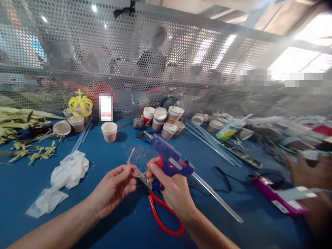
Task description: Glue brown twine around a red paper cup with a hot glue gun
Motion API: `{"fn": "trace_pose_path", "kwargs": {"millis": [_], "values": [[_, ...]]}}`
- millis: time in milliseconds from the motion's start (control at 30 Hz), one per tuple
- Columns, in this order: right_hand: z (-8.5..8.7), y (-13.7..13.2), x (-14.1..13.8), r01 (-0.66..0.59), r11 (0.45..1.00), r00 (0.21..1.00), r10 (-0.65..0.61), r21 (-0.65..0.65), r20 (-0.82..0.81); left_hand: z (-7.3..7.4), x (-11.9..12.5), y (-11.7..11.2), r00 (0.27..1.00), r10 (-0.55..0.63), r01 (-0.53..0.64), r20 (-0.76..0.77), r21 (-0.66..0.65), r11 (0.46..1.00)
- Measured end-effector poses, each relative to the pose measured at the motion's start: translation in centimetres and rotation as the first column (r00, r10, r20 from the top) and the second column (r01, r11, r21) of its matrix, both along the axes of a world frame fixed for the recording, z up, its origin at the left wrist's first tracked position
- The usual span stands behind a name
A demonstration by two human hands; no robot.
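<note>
In the head view, the left hand [116, 186] has thumb and forefinger pinching a thin tan cord [132, 152], its loose tail standing up just beyond those fingers. The right hand [176, 190] is wrapped around a blue glue gun [168, 154], while its thumb and forefinger also pinch the cord, which runs slack between the two hands. That double duty is the weak point: tightening on the gun could loosen the pinch, and the cord might slip away.

The gun's nozzle points up and away, ahead of the right fingers; a small red light is lit, so the tip is probably hot — turning it back toward the left fingers could mean a burn. Red-handled scissors [153, 207] lie right under both sets of fingers, where a lowered wrist or the cord could catch. Behind the right fingers, a long glue stick [218, 197] juts out over a black cable [229, 185] on the surface [114, 228] — a twist of the gun could snag it.
</note>
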State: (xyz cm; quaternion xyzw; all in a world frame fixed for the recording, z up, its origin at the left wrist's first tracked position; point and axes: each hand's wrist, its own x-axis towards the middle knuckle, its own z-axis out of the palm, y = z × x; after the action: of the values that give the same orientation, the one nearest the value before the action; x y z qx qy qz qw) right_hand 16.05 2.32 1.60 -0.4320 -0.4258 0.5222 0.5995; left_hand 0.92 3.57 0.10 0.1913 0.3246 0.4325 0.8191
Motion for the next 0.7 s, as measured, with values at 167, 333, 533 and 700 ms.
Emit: {"fn": "trace_pose_path", "kwargs": {"millis": [167, 333, 533, 700], "values": [[-0.02, -0.03, -0.09, -0.039, 0.999, 0.999, 0.038, -0.023, -0.039, -0.49, -0.16, -0.08, 0.999, -0.038, 0.037, 0.016, 0.03, 0.999], [0.11, 0.16, -0.08, -0.069, 0.996, 0.995, 0.064, -0.064, -0.078, -0.57, -0.28, -0.23, 0.999, -0.043, 0.044, -0.015, 0.047, 0.998], [-0.34, 0.1, -0.04, -0.061, 0.998, 0.998, 0.061, -0.014, 0.016, -0.78, 0.11, -0.44, 0.994, -0.103, 0.104, -0.017, 0.056, 0.993], [-0.13, -0.22, 0.01, -0.1, 0.995, 0.987, 0.102, -0.021, 0.124, -1.03, 0.05, -0.44, 0.973, -0.213, 0.218, -0.084, 0.049, 0.975]]}}
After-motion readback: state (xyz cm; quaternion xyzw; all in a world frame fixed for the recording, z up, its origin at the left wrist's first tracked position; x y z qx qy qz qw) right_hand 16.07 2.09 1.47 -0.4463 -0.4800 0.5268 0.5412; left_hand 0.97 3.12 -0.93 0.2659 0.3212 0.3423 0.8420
